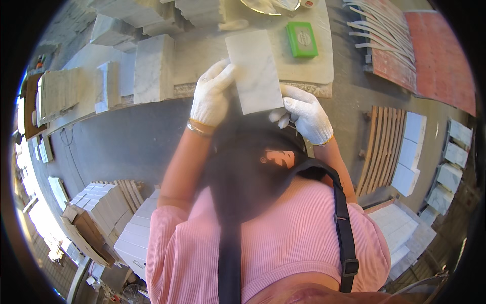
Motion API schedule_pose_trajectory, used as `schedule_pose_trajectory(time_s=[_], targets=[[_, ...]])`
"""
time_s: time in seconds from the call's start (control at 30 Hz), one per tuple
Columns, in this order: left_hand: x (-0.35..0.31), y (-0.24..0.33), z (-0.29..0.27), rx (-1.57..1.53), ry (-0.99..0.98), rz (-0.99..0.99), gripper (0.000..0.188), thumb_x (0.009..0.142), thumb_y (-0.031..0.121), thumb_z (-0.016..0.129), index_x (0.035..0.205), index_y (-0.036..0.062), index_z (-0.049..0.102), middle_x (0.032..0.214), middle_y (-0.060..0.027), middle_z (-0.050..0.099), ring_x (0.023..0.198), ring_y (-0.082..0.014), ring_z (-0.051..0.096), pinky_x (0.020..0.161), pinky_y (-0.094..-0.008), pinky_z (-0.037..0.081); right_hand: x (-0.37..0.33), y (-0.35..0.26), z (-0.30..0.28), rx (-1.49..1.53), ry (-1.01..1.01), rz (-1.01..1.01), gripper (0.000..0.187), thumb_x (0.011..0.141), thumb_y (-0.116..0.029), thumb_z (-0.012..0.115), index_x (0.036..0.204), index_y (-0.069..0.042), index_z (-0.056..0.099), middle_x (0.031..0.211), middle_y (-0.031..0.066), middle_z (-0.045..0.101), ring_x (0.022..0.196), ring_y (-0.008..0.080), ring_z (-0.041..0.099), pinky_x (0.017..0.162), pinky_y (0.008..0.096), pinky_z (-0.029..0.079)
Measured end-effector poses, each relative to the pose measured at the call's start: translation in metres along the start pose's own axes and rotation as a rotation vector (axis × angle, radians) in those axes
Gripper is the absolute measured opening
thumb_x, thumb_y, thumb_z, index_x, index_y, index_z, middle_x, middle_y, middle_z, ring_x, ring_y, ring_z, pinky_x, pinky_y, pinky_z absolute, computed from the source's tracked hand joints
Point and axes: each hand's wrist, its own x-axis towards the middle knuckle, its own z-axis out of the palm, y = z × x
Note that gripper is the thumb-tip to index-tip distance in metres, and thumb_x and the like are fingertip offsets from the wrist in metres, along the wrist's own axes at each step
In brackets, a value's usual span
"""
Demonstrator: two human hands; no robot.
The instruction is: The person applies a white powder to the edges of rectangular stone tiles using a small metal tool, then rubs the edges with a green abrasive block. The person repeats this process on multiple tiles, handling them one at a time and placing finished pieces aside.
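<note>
Between my two gloved hands is a white marble tile [254, 73] with faint grey veins, held up in front of the work table's near edge. My left hand [212, 93], in a white knit glove, pinches the tile's left edge. The thumb and fingers of my right hand [306, 111], gloved the same way, close on its lower right corner. A green box [301, 39] with a pale round mark lies on the table [202, 66], right of the tile. Beyond the tile rests a loose white glove [233, 25].
Stacks of marble tiles [153, 68] line the table's left side. A shiny bowl [271, 6] stands at the far edge. To the right are a red board [440, 55] with pale strips, a slatted wooden pallet [379, 152] and white slabs [407, 152]. Boxes [104, 207] sit behind me, left.
</note>
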Motion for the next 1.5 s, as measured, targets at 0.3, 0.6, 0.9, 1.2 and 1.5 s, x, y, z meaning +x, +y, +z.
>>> schedule_pose_trajectory(time_s=[0.3,0.6,0.9,1.2,1.5], targets=[[0.001,-0.002,0.005,-0.071,0.019,0.011,0.041,0.104,0.014,0.059,0.14,-0.007,0.055,0.128,-0.013,0.067,0.113,-0.0232,0.067,0.098,-0.0378,0.054,-0.009,0.001,-0.005,0.005,-0.03,0.006,0.062,0.091,-0.02,0.066,0.147,0.002,0.053,0.124,0.0136,0.07,0.097,0.0187,0.07,0.077,0.0301,0.055],[-0.007,-0.003,0.013,0.077,0.033,-0.01,0.04,0.105,0.018,0.059,0.138,-0.0045,0.057,0.122,-0.0092,0.068,0.108,-0.0176,0.065,0.095,-0.0321,0.051,0.0,0.004,0.012,0.027,0.046,-0.077,0.068,0.091,-0.027,0.071,0.147,0.007,0.049,0.117,0.0139,0.07,0.093,0.0193,0.069,0.075,0.0296,0.055],[-0.017,-0.005,0.02,0.089,-0.023,-0.035,0.04,0.101,0.013,0.065,0.137,-0.0035,0.059,0.127,-0.0086,0.069,0.112,-0.0154,0.064,0.099,-0.0315,0.049,0.0,0.008,0.005,0.085,0.198,-0.185,0.059,0.093,-0.027,0.068,0.137,0.01,0.056,0.103,0.0123,0.071,0.081,0.0166,0.065,0.069,0.0266,0.051],[-0.02,-0.009,0.017,0.103,-0.046,-0.044,0.039,0.1,0.017,0.067,0.133,-0.003,0.061,0.119,-0.0076,0.07,0.104,-0.0144,0.064,0.093,-0.0303,0.05,-0.006,0.005,-0.007,0.06,0.173,-0.197,0.049,0.092,-0.023,0.065,0.131,0.006,0.062,0.105,0.0094,0.071,0.087,0.0164,0.064,0.075,0.0287,0.05],[-0.015,-0.001,0.007,0.176,0.034,0.017,0.038,0.105,0.026,0.061,0.134,0.0012,0.062,0.117,-0.0071,0.07,0.096,-0.0147,0.068,0.078,-0.0297,0.054,-0.009,-0.001,-0.014,-0.038,0.182,-0.181,0.061,0.087,-0.032,0.068,0.132,0.01,0.061,0.099,0.0095,0.071,0.079,0.0143,0.064,0.07,0.0261,0.049]])
